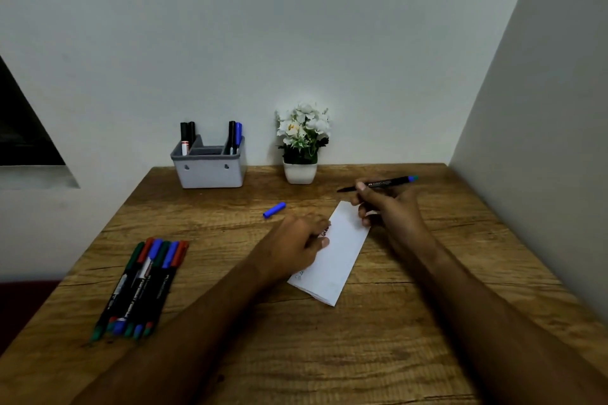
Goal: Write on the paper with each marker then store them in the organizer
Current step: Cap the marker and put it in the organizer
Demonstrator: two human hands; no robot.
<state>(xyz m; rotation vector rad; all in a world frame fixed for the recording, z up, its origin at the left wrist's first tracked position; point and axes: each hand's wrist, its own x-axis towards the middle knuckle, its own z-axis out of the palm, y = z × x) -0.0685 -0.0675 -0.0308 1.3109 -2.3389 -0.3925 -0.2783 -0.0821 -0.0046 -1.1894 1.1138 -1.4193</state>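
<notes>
A folded white paper (335,260) lies on the wooden table (296,348), with some scribbles near its left edge. My left hand (297,245) rests flat on that left edge. My right hand (383,209) hovers over the paper's far end and grips an uncapped black marker (386,183) with a blue end, its tip pointing left above the table. Its blue cap (274,210) lies loose on the table to the left of the paper. A grey organizer (210,166) stands at the back against the wall with several markers upright in it.
A bundle of several capped markers (144,286) in green, red and blue lies at the table's left side. A white pot of white flowers (301,145) stands at the back, right of the organizer. A wall closes in on the right.
</notes>
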